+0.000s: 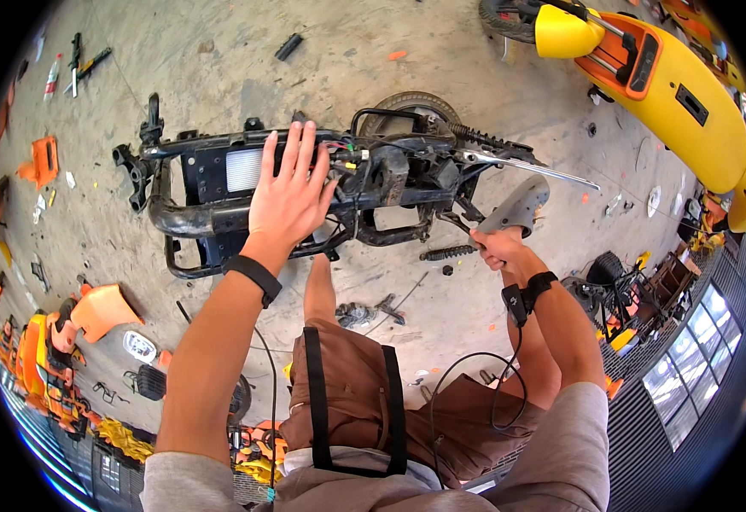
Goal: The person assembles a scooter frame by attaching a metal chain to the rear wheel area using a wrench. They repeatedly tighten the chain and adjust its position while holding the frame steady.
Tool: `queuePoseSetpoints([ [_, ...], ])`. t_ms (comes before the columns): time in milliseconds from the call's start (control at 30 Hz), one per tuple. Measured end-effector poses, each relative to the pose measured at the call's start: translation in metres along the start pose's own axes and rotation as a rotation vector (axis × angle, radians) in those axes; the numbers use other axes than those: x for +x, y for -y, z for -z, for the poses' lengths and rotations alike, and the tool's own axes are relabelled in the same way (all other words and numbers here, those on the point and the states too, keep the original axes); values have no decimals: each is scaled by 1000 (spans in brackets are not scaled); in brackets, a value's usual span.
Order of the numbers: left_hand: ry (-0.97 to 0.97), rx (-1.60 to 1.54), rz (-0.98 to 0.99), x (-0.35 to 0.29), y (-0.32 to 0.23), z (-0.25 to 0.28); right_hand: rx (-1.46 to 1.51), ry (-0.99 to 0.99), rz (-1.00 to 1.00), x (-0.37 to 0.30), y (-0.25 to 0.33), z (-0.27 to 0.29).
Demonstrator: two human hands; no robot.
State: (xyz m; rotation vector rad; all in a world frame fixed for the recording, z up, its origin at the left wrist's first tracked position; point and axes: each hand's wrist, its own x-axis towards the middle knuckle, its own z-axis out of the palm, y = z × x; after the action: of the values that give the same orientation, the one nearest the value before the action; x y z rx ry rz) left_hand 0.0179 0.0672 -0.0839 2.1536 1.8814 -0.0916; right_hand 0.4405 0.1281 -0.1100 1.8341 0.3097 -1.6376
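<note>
A stripped black scooter frame (228,218) lies across the floor in front of me, with its wheel (411,107) on the far side. My left hand (290,183) rests on the frame with fingers stretched out, beside a bundle of thin wires (349,155). At the frame's right end my right hand (501,247) is closed around the near edge of a curved grey mudguard (520,206); its exact hold is partly hidden by the fingers. A long silver bar (552,172), like a tool handle, lies over the frame just beyond the mudguard.
A shock absorber (448,253) lies near my right hand. At the upper right stands a yellow scooter body (689,94). Orange panels (104,311) and scrap parts lie to the left, more parts (616,286) to the right. A black cable (467,357) hangs from my right wrist.
</note>
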Motion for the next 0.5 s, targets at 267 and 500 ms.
queuePoseSetpoints([
  [267, -32, 46, 4, 1, -5, -1, 48, -67, 82, -3, -6, -14],
  [500, 39, 99, 22, 2, -8, 3, 522, 326, -18, -4, -8, 2],
])
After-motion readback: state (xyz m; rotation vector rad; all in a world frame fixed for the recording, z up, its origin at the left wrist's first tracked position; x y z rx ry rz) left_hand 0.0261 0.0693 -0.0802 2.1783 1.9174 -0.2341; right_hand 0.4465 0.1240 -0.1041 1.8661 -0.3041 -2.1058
